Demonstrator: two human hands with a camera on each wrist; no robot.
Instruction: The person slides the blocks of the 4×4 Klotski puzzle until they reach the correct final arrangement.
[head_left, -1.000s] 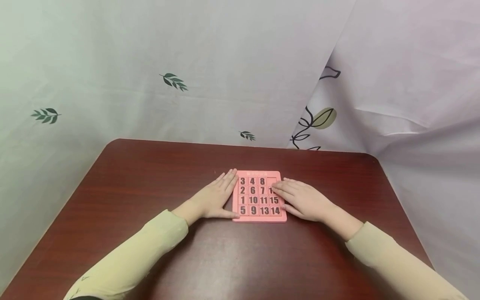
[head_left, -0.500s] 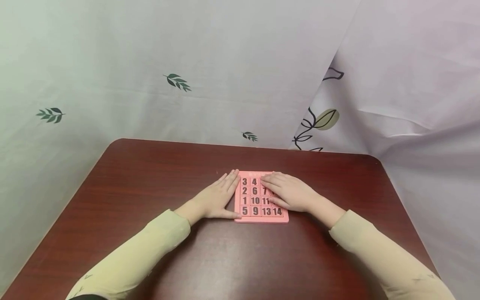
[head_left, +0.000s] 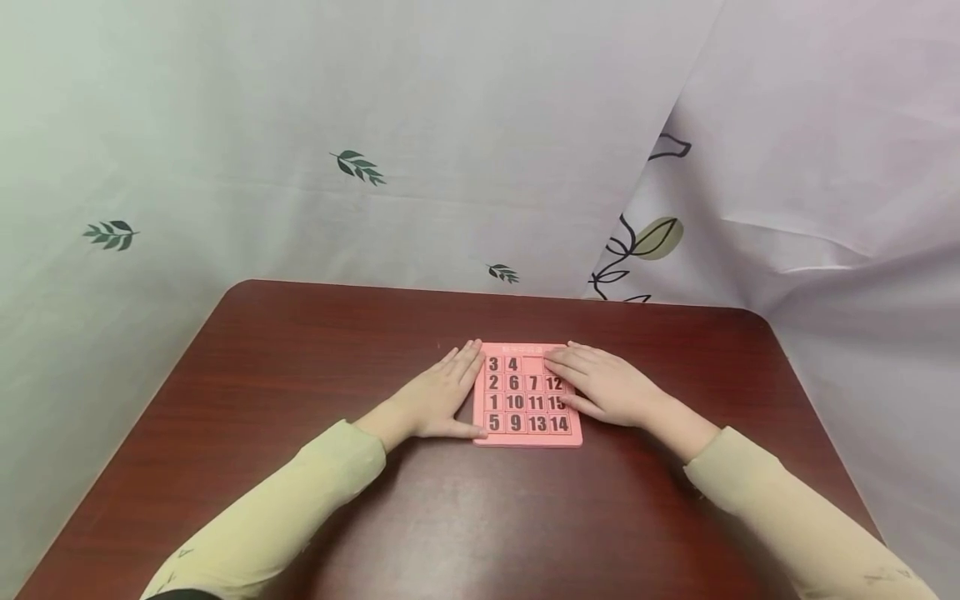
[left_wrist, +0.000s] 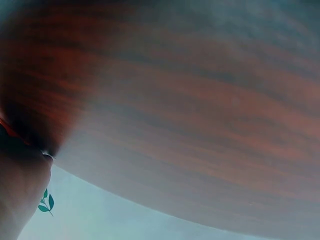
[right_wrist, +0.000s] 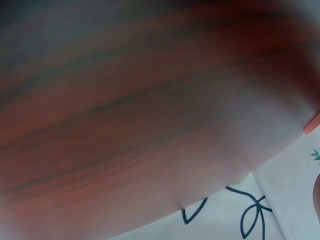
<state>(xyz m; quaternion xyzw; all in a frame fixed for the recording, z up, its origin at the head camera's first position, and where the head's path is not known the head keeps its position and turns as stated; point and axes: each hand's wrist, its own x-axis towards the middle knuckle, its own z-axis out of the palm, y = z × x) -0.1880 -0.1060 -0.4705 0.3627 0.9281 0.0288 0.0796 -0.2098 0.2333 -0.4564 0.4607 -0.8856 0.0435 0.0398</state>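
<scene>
A pink sliding number puzzle [head_left: 528, 440] lies flat on the table, its tiles in rows of black numerals. The gap [head_left: 533, 364] in its top row sits right of tile 4 [head_left: 513, 364]. Along the puzzle's left side rests my left hand [head_left: 441, 398], straight fingertips at the upper left edge and thumb at the lower left corner. My right hand [head_left: 613, 388] reaches over the right side with straight fingers, its fingertips on the top right slot, which they hide. In the right wrist view just an orange-pink corner of the puzzle [right_wrist: 313, 124] shows at the edge.
The dark red-brown wooden table [head_left: 315, 367] has rounded far corners. Behind it hangs a pale curtain [head_left: 420, 108] with leaf prints, close to the table's far edge. Both wrist views show mostly blurred tabletop.
My right hand moved left over tile 8, then back right, and the top-row gap has shifted from the right corner to the third place. My left hand keeps its place on the puzzle.
</scene>
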